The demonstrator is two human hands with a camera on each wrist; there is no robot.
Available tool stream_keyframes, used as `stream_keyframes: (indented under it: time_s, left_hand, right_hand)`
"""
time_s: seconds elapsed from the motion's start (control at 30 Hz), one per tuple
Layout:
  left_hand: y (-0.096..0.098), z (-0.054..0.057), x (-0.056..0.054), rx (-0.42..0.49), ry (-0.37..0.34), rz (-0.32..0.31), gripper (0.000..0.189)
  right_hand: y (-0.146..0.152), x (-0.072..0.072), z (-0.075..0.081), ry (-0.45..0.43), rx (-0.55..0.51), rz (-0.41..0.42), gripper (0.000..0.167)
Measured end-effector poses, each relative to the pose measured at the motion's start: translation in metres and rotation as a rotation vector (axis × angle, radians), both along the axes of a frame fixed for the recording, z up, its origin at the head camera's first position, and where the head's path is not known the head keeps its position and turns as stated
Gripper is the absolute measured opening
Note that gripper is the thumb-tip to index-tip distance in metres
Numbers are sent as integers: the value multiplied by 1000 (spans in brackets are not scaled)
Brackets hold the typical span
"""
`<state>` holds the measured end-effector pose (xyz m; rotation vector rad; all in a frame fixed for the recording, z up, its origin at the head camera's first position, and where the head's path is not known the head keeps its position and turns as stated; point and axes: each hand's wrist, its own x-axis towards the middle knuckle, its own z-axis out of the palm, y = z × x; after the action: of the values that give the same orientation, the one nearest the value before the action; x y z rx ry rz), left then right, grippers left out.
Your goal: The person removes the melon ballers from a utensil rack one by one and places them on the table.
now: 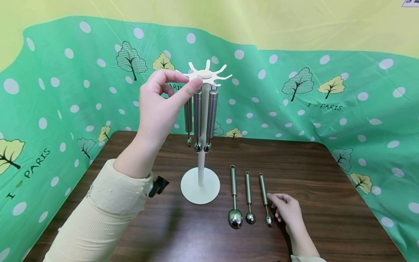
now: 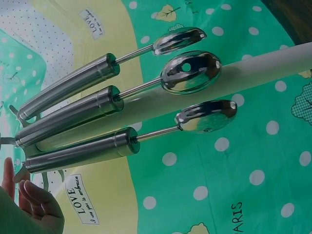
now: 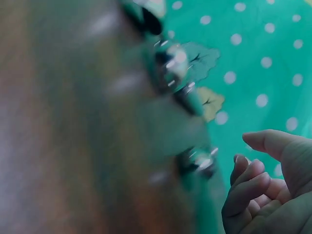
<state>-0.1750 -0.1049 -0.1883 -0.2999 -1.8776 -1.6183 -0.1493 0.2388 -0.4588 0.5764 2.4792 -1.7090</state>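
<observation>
A white rack (image 1: pixel 201 160) with a ring of hooks on top stands on a round base. My left hand (image 1: pixel 160 100) is up at the hooks, thumb and index finger pinching at the left edge of the ring. Three metal melon ballers (image 2: pixel 78 156) hang from it, bowls down, beside that hand. On the table to the right lie a large scoop (image 1: pixel 235 218), a small round melon baller (image 1: pixel 250 217) and a narrow oval one (image 1: pixel 268 220). Right beside the oval one's handle is my right hand (image 1: pixel 289 211), its fingers bent loosely with nothing between them.
A dark wooden table (image 1: pixel 262 153) carries everything. Behind and at both sides hangs a green and yellow cloth (image 1: pixel 255 80) with dots and trees. A black strap piece (image 1: pixel 158 186) sticks out from my left sleeve.
</observation>
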Motion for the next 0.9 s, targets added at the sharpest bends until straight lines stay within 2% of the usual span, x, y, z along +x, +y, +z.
stream_keyframes:
  time_s: [0.2, 0.43, 0.6, 0.9]
  left_hand:
    - [1, 0, 1, -14, -5, 0, 23]
    - [0, -2, -2, 92, -42, -86, 22]
    - [-1, -3, -5, 111, -58, -98, 29]
    - [-1, -2, -9, 154, -101, -116, 24]
  right_hand:
    - [-12, -4, 25, 74, -38, 6, 39]
    - [-28, -7, 58, 112, -18, 58, 37]
    - [-41, -7, 79, 149, -28, 77, 35]
    - [-60, -9, 106, 232, -26, 139, 31]
